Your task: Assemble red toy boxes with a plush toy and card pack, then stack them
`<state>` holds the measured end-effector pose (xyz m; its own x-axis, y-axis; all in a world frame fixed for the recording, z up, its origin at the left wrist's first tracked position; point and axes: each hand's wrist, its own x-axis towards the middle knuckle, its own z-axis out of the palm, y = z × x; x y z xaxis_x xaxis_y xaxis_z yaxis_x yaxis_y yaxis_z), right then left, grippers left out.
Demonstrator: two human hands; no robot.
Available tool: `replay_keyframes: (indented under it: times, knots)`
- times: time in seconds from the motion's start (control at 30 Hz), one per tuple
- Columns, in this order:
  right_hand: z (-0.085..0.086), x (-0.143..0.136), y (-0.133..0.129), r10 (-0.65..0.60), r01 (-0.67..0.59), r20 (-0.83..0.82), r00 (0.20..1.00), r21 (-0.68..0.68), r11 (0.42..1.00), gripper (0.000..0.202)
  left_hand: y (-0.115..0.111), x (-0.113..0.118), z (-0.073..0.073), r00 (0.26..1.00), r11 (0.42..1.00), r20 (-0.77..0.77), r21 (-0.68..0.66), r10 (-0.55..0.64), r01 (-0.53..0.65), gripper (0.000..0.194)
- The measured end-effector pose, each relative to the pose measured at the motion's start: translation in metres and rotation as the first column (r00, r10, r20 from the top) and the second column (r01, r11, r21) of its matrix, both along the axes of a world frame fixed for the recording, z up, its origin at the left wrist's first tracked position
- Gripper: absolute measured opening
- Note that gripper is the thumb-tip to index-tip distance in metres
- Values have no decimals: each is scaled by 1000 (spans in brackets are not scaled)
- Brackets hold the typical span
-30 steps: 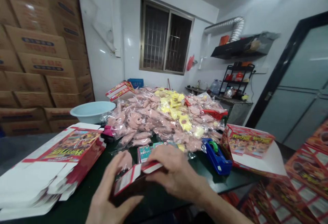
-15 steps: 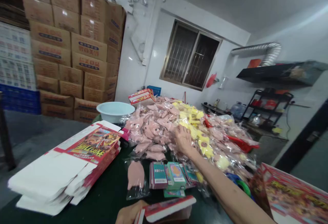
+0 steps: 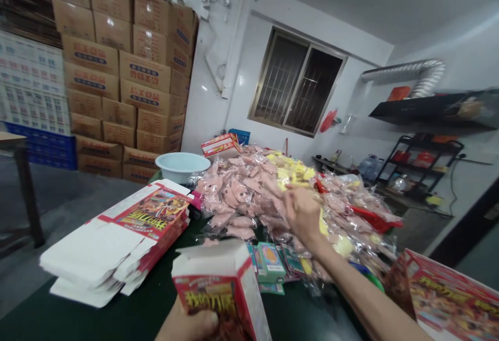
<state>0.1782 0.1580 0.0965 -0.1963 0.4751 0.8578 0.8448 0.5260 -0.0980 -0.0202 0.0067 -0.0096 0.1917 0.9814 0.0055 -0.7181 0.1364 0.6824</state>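
Note:
My left hand (image 3: 187, 323) grips a red-and-white printed cardboard box (image 3: 218, 294), its thumb across the front. The box stands upright, white flap at the top. Over the pile, my right hand (image 3: 304, 213) has its fingers pinched on a bagged pink animal-shaped piece (image 3: 273, 185), partly hidden by the fingers. Around it lie many clear-bagged pink pieces (image 3: 236, 193) and yellow pieces (image 3: 294, 167). Stacks of printed cards (image 3: 271, 263) sit on the table between my hands, partly covered by the box.
Flattened red-and-white boxes (image 3: 117, 237) are stacked at the left of the dark green table (image 3: 144, 299). A pale blue basin (image 3: 182, 164) stands behind them. Another printed box (image 3: 452, 294) is at the right. Brown cartons (image 3: 144, 81) rise against the wall.
My left hand has raised the box and turned it upright, its printed front now showing. My right hand has shifted slightly right, and its fingers have closed. The view has turned slightly left.

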Motion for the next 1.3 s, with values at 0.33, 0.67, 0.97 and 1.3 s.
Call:
replay_keyframes:
  times: [0.33, 0.67, 0.97, 1.3]
  knots:
    - [-38, -16, -131, 743, -636, 161, 650, -421, 647, 21, -9, -6, -17, 998, 1000, 50, -16, -25, 26, 82]
    - [-8, 17, -121, 266, -605, -643, 718, -766, -218, 25, -12, 2, 33, 761, 767, -534, 288, -369, 574, 72]
    - [3, 60, -112, 155, -653, -658, 737, -632, 419, 23, -15, 6, 37, 842, 926, -535, 347, 62, 152, 53]
    - [13, 49, -160, 222, -808, -797, 562, -472, 353, 19, 11, 26, 2, 635, 901, -648, 384, 420, -204, 40]
